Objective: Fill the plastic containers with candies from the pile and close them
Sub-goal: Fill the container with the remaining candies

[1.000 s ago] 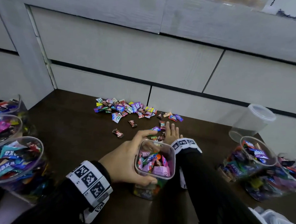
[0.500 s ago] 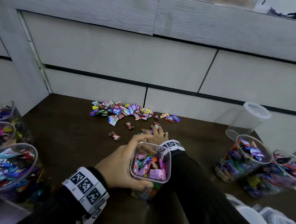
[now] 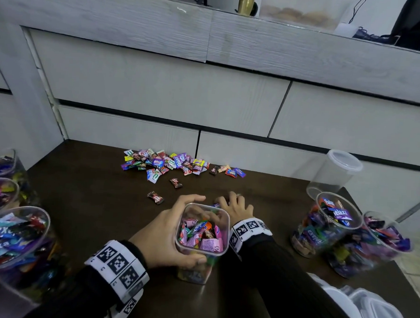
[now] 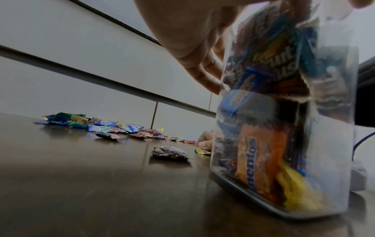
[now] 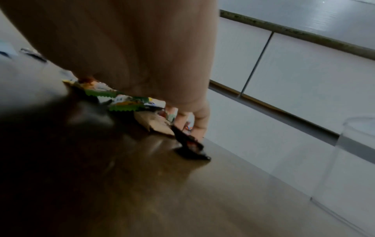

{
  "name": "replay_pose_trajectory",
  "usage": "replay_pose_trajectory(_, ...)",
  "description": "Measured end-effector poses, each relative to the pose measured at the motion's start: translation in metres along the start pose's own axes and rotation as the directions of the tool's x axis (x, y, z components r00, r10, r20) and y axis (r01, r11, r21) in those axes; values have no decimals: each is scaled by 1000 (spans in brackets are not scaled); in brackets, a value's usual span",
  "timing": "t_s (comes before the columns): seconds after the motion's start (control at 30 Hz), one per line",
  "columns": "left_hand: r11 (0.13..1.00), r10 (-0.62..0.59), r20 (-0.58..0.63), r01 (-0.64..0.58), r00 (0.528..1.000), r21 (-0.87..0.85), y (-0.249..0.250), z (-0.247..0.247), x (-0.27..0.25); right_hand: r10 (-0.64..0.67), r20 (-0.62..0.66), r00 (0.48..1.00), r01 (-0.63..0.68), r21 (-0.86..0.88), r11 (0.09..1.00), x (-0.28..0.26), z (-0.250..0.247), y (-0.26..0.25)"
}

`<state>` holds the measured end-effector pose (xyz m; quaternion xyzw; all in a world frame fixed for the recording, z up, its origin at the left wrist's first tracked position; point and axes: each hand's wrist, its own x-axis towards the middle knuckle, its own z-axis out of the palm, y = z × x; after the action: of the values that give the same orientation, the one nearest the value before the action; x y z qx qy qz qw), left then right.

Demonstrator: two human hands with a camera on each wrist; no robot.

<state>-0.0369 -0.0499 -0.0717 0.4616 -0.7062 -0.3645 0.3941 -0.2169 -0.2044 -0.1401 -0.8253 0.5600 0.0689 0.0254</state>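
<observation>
A square clear container (image 3: pixel 226 232), almost full of wrapped candies, stands on the dark table (image 3: pixel 92 201). My left hand (image 3: pixel 166 232) grips it from the left, thumb on the near side and fingers over the far rim; the left wrist view shows that container (image 4: pixel 284 128) close up. Just behind it my right hand (image 3: pixel 235 205) lies on the table with fingers curled over a few candies (image 5: pixel 125 102). The candy pile (image 3: pixel 170 162) lies farther back by the wall. Two loose candies (image 3: pixel 156 197) sit between pile and container.
Filled round containers stand at the left edge (image 3: pixel 12 236) and at the right (image 3: pixel 332 228), (image 3: pixel 379 243). An empty clear container (image 3: pixel 334 172) lies tilted at the back right. White lids (image 3: pixel 378 313) are stacked at the bottom right. White drawer fronts (image 3: pixel 159 88) close off the back.
My right hand has drawn back from the pile's edge toward the container, its flat fingers now curled over candies. The left hand keeps its grip on the container.
</observation>
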Motion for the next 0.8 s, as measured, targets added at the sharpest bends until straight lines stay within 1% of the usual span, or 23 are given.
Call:
replay_pose_trajectory(0.1, 1000, 0, -10, 0, 1000, 9, 0, 0, 0, 30, -29, 999, -27, 73, 997, -11, -5, -9)
replay_pose_trajectory(0.17, 1000, -4, -12, 4, 1000, 18, -2, 1, 0, 27, 8, 1000, -27, 143, 989, -19, -12, -14)
replay_pose_trajectory(0.27, 1000, -17, -23, 18, 1000, 24, -3, 2, -1, -25, 32, 999, 18, 188, 982, -34, -19, -19)
replay_pose_trajectory(0.4, 999, -30, -42, 32, 999, 37, -4, 5, -2, -101, 38, 994, 93, 177, 980, -50, -22, -24)
replay_pose_trajectory(0.6, 997, -37, -42, 40, 998, 60, -3, 5, -3, -137, 166, 977, 106, 184, 977, -53, -33, -18)
replay_pose_trajectory(0.7, 997, -34, -45, 37, 998, 70, 0, 6, -3, -117, 261, 958, 54, 239, 970, -58, -40, -11)
replay_pose_trajectory(0.73, 997, -33, -47, 36, 998, 68, 0, 7, -3, -114, 259, 959, 40, 273, 961, -60, -41, -7)
replay_pose_trajectory(0.8, 997, -25, -51, 28, 998, 68, 1, 7, -3, -101, 161, 982, 28, 407, 913, -65, -46, 4)
